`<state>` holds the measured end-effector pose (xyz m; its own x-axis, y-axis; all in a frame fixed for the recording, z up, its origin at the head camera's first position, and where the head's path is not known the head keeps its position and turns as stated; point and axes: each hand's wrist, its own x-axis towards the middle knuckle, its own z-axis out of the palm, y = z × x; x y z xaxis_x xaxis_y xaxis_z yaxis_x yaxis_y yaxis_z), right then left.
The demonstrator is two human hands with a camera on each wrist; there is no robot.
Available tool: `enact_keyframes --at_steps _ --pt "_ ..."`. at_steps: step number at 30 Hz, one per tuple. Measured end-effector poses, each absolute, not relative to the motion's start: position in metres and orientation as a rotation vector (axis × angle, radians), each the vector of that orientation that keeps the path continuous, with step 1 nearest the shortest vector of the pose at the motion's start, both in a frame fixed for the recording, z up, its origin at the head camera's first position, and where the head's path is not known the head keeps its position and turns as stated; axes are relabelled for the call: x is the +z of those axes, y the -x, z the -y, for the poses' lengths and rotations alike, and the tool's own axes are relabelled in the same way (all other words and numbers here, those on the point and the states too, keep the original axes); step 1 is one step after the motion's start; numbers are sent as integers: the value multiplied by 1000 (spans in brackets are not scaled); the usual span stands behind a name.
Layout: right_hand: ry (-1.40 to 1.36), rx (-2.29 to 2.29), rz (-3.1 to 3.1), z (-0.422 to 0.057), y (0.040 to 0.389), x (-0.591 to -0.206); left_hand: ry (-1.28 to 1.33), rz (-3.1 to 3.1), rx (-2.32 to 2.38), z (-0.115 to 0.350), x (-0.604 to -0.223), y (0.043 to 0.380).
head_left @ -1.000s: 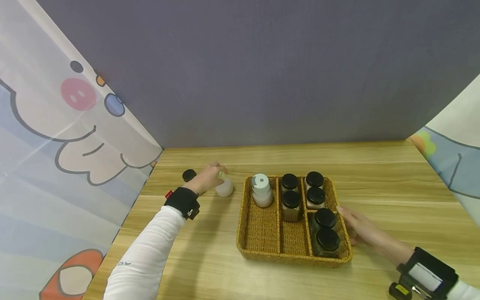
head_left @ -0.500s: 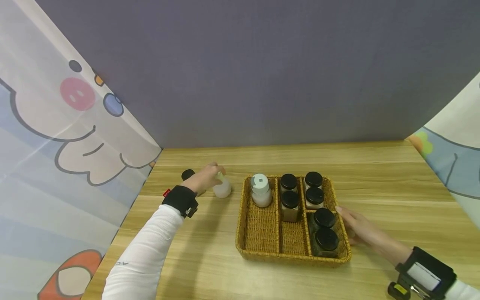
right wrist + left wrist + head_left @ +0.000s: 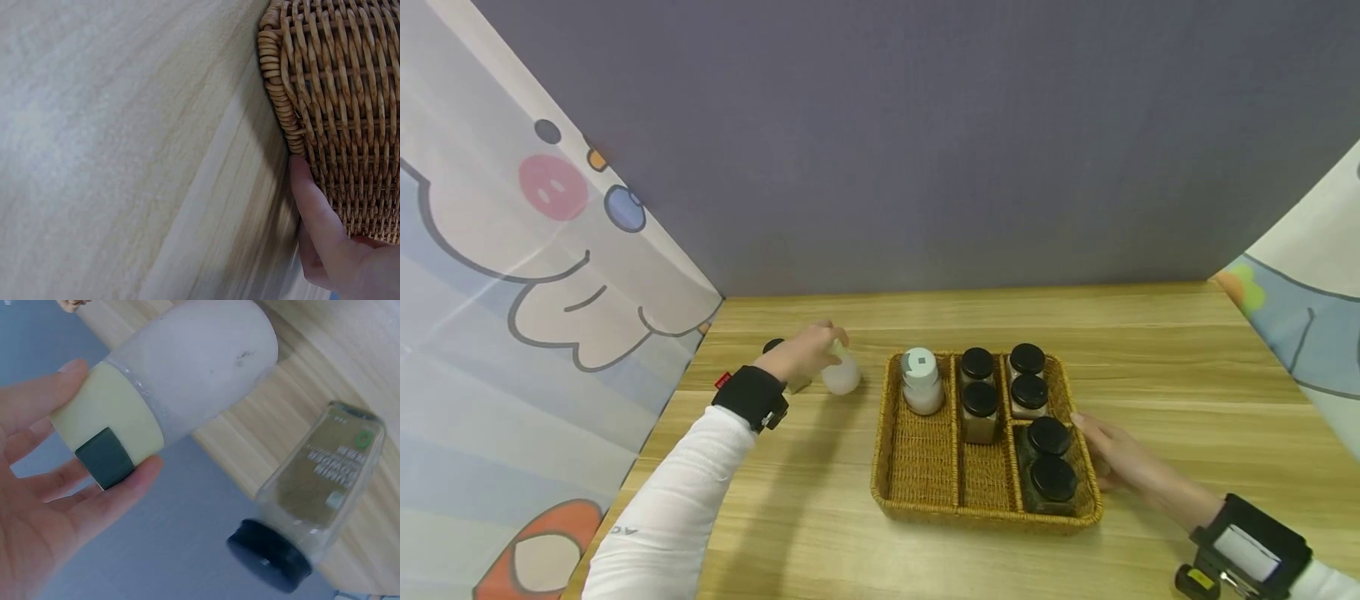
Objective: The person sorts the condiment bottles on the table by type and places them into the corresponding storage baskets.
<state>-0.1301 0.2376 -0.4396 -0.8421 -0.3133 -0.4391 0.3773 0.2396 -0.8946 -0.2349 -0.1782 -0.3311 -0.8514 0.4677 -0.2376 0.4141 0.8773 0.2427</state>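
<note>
In the left wrist view my left hand (image 3: pixel 69 462) grips a whitish seasoning jar (image 3: pixel 206 362) by its pale yellow cap, which carries a dark green tab. A clear jar (image 3: pixel 319 481) with a black lid and brown contents stands beside it, apart from the fingers; the left hand (image 3: pixel 808 352) partly covers it in the head view. At the right side of a woven basket (image 3: pixel 917 508), my right hand (image 3: pixel 1123 462) touches the outer wall with extended fingers. The right wrist view shows a fingertip against the basket's braided edge (image 3: pixel 281 94).
Inside the divided basket stand a white-capped jar (image 3: pixel 922 381) at left and several black-lidded jars (image 3: pixel 981 412) in the other compartments. A small red tag (image 3: pixel 722 380) lies left of the left wrist. A grey panel (image 3: pixel 925 150) closes off the table's back.
My left hand and the whitish jar have shifted slightly left, covering more of the black-lidded jar behind the hand. The right hand and basket hold nearly the same position.
</note>
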Motion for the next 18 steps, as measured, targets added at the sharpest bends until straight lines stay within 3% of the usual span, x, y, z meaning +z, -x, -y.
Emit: enact_keyframes --at_steps 18 --pt "-59 -1656 -1963 -238 131 -440 -880 -2810 238 155 -298 219"
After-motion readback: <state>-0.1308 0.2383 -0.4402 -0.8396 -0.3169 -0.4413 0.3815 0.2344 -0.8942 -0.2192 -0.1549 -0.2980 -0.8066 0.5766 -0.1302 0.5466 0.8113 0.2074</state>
